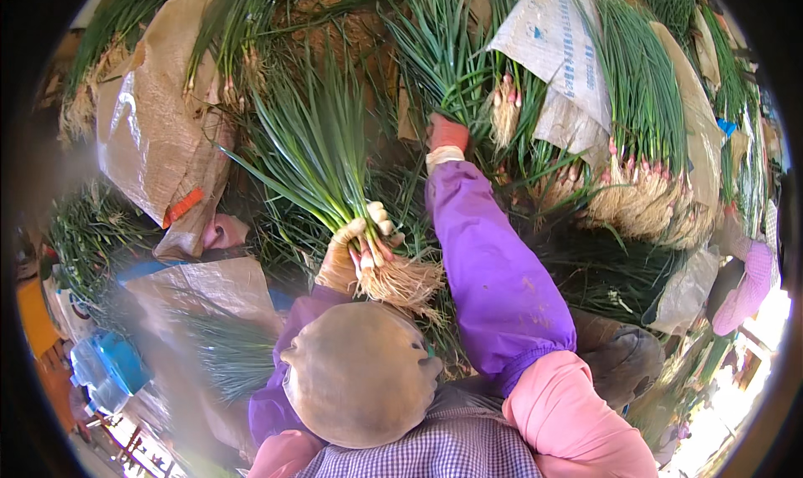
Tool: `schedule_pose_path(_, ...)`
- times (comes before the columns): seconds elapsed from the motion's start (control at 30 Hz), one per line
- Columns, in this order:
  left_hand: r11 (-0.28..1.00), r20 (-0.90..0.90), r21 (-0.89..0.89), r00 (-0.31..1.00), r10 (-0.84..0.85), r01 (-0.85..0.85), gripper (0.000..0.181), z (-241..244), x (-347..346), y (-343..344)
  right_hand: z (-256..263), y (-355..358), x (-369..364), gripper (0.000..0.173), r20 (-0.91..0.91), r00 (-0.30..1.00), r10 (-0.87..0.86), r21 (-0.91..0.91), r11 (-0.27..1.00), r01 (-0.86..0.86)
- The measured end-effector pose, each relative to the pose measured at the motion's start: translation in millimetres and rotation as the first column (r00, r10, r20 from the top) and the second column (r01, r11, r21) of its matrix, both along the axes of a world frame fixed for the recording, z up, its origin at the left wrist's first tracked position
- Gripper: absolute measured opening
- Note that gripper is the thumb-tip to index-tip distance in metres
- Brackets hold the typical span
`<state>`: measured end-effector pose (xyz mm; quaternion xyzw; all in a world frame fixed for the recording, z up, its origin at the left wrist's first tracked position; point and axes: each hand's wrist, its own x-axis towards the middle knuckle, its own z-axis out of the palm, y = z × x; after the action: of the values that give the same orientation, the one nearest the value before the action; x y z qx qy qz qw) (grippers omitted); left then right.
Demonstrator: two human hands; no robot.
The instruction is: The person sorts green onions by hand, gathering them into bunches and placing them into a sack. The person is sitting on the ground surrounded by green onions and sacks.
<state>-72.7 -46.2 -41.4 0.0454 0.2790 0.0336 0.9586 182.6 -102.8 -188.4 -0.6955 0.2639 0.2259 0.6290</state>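
Note:
My left hand [351, 252], in a pale glove, is closed around a bunch of green onions [370, 252] near their pinkish-white bulbs. The green tops fan up and to the left, and the pale roots hang to the lower right. My right hand [446, 136], in a reddish glove with a pale cuff, reaches away to the green leaves [442, 70] of another bunch. Its fingers are partly hidden, so whether they grip the leaves does not show. A smaller bunch with pink bulbs [505, 105] lies just right of that hand.
Large onion bundles [646, 183] lie at the right beside a white woven sack [558, 45] bearing writing. A tan woven sack [166, 114] is at the left, above loose greens [100, 233]. Blue plastic containers [119, 365] stand lower left. Another person's pink sleeve [743, 286] shows at the far right.

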Motion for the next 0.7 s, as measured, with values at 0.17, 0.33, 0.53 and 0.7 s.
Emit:
schedule_pose_path(0.17,0.995,-0.095,0.042,0.992,-0.087,0.091,0.046,-5.4,-6.0,2.8,100.9,-21.8,-42.0,0.042,0.191,0.561,0.806,-0.78,0.471,-0.412)
schedule_pose_path(0.33,0.971,0.004,-0.14,0.981,-0.195,0.193,0.036,-30.9,-9.3,-3.8,203.5,-48.7,-69.2,0.02,0.591,0.385,0.708,-0.568,0.705,-0.424)
schedule_pose_path(0.53,0.963,-0.058,-0.107,0.965,-0.255,0.248,0.036,-40.7,-24.3,-2.2,318.2,52.1,-96.7,0.021,0.572,0.724,0.386,0.189,0.797,-0.574)
schedule_pose_path(0.7,0.95,-0.05,0.009,0.949,-0.312,0.313,0.042,5.1,10.4,-0.8,314.5,219.1,11.6,0.043,0.823,-0.275,0.498,-0.558,0.614,-0.558)
